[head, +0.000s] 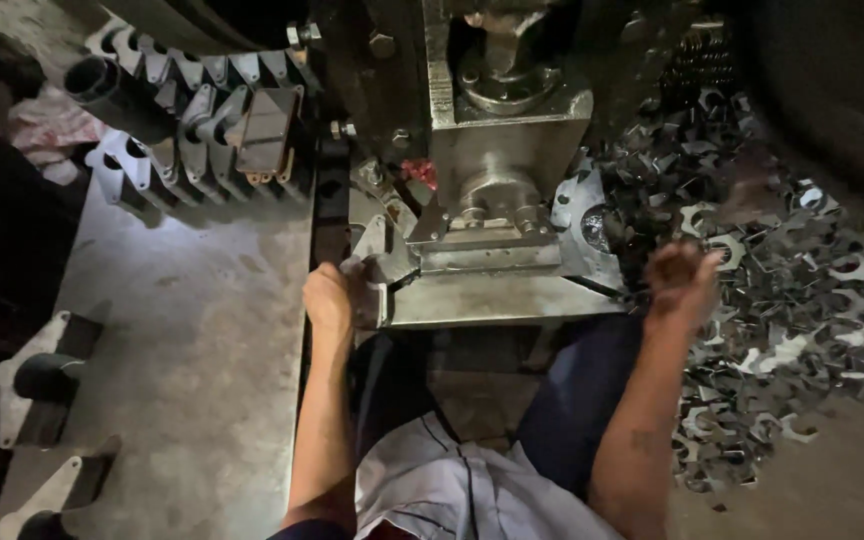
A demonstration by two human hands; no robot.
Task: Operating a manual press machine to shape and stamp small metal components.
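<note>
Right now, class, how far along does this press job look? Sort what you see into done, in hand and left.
Done: a row of pieces stands lined up left of the press. In hand: the left hand holds a piece at the press bed, while the blurred right hand reaches into the pile. Left: that pile looks large, so probably much remains.
</note>
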